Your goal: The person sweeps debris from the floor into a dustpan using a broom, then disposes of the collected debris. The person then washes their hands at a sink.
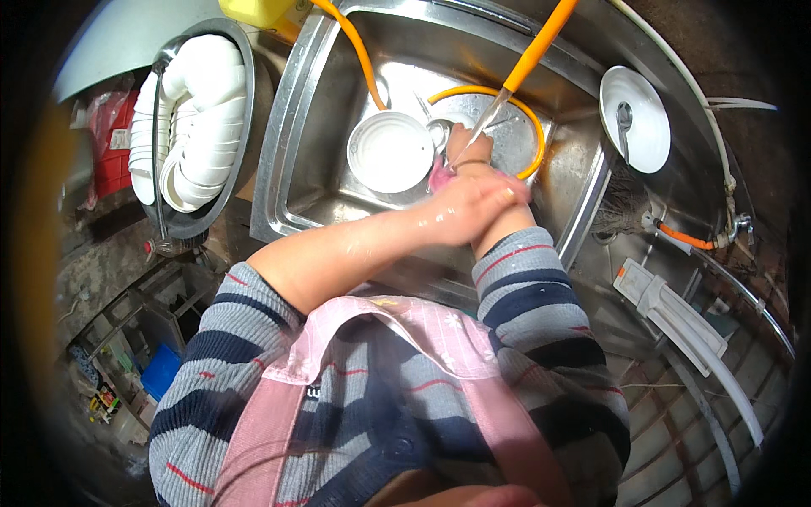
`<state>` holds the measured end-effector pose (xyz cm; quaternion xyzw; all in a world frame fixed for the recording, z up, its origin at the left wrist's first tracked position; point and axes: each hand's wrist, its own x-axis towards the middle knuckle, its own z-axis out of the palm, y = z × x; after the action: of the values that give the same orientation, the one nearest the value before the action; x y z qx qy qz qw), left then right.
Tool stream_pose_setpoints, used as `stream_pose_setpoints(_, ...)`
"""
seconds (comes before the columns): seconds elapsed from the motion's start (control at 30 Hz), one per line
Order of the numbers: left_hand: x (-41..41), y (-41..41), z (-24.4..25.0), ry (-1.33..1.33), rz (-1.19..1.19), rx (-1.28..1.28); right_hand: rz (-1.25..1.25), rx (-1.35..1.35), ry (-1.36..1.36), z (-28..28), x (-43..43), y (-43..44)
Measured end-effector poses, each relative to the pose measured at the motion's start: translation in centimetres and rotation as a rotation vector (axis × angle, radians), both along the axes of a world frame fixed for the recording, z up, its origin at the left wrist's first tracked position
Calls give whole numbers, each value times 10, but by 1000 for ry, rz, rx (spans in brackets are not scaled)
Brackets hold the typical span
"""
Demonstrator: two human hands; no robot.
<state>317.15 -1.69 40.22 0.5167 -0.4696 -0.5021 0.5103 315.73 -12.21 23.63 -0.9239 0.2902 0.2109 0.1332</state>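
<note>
My left hand [472, 206] lies across my right forearm, fingers wrapped round it. A bright pink cloth [440, 175] shows at the edges of that grip, partly hidden and blurred. Beyond it, my right hand [469, 142] is low in the stainless steel sink [317, 158], fingers curled; whether they hold anything is hidden. Water [485, 120] runs from an orange hose [538, 47] onto my right hand and wrist. Left of that hand sits a white bowl [389, 152], beside a rounded metal utensil [439, 131] only partly visible. A second orange hose [351, 38] dips in behind the bowl.
At left, a grey oval basin [248, 108] holds stacked white bowls [215, 127] and a long-handled metal ladle [158, 127]. Right of the sink stand a white bowl [652, 146] with a spoon [625, 120] and a tap [741, 225]. A yellow container [263, 11] is behind.
</note>
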Motion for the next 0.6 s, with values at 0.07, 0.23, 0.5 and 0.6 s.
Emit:
stream_pose_setpoints(0.07, -2, -17, 32, -17, -164, -108, -123, 32, -2, -25, 3, -7)
stream_pose_setpoints(0.23, 46, -40, -68, -618, -191, 215, 371, 21, -107, 58, 5, 11)
stream_pose_setpoints(0.5, 101, -32, -117, -270, 202, 553, 416, 186, -494, 78, -38, 16)
stream_pose_setpoints(0.6, 81, -34, -112, -16, 317, 510, 16, 307, -716, 80, -37, 4)
